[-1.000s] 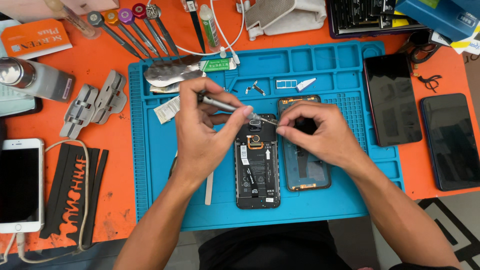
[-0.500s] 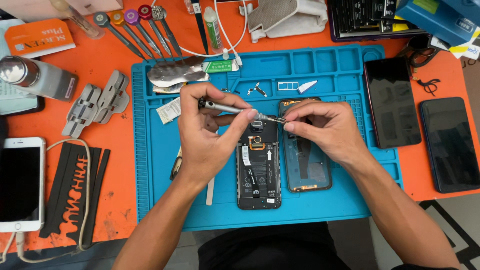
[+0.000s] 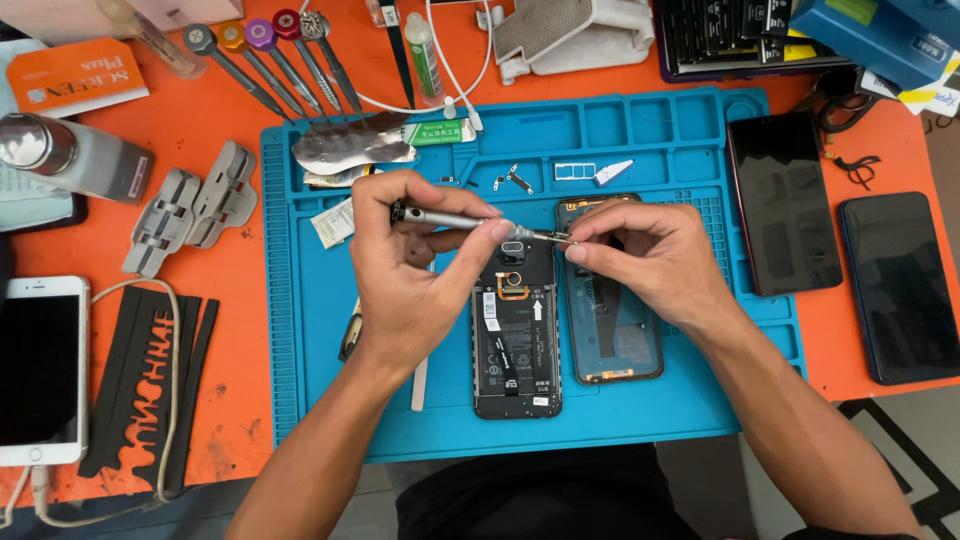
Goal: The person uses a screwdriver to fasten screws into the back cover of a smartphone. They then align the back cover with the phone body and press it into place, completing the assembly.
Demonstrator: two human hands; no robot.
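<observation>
My left hand (image 3: 405, 275) grips a slim silver screwdriver (image 3: 455, 220) held level above the blue repair mat (image 3: 300, 330). The fingertips of my right hand (image 3: 645, 255) pinch at the screwdriver's tip. Just below the tool lies an opened black phone (image 3: 515, 340) with its battery and boards showing. Its dark back cover (image 3: 612, 345) rests beside it on the right, partly under my right hand.
Several colour-capped screwdrivers (image 3: 275, 60) lie at the back. Two dark phones (image 3: 785, 205) (image 3: 900, 285) sit at the right, a white phone (image 3: 40, 370) on a cable at the left. Grey plastic clamps (image 3: 190, 205), a metal canister (image 3: 70, 155), small parts (image 3: 575, 172) in the mat's trays.
Both hands have risen slightly off the opened phone. My right fingers now meet the screwdriver's tip; the tool lies more level.
</observation>
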